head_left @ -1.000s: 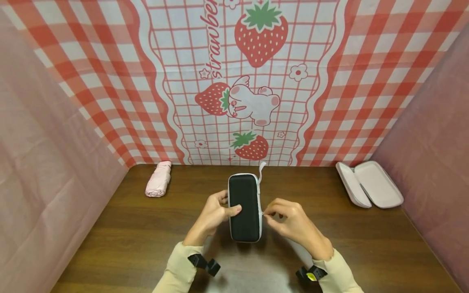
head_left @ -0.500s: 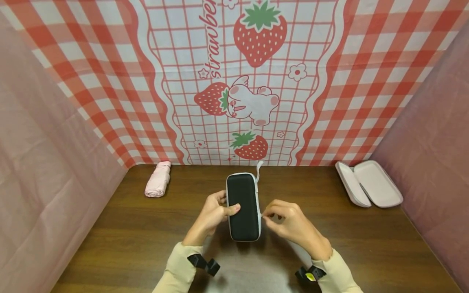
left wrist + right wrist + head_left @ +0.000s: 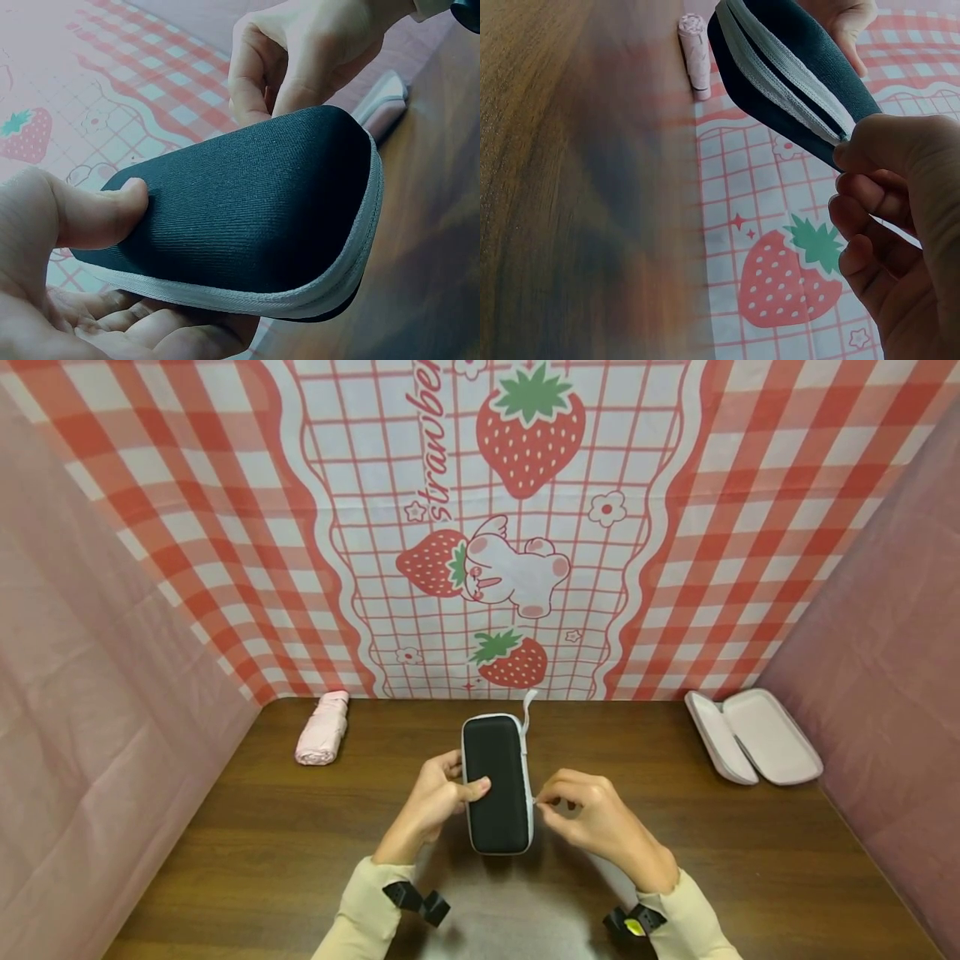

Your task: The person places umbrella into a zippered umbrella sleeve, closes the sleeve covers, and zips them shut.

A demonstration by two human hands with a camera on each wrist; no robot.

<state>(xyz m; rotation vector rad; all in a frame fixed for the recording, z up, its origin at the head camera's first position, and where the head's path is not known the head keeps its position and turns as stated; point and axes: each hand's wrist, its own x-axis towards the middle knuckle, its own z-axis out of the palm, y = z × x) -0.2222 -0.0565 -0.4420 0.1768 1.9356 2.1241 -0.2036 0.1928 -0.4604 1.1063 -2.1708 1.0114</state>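
Observation:
A black zip case (image 3: pixel 497 785) with white zipper tape is held up over the table. My left hand (image 3: pixel 435 793) grips its left side, the thumb on the black face and the fingers (image 3: pixel 172 334) underneath. At the right edge, my right hand (image 3: pixel 588 806) pinches the zipper at what looks like its pull, which the fingertips mostly hide. In the right wrist view the zipper tape (image 3: pixel 780 82) is parted along the side up to the pinching thumb. A white strap loop (image 3: pixel 528 710) sticks up from the case's far end. Its inside is too dark to make out.
On the brown wooden table (image 3: pixel 285 860), a rolled pink cloth-like bundle (image 3: pixel 323 728) lies at the back left. An open pale case (image 3: pixel 772 737) rests at the back right. A strawberry-print cloth (image 3: pixel 517 527) hangs behind, with pink cloth walls on both sides.
The black case has shifted very slightly left, its top most of all. Both hands keep nearly the same pose, the right fingers still pinching at the zipper.

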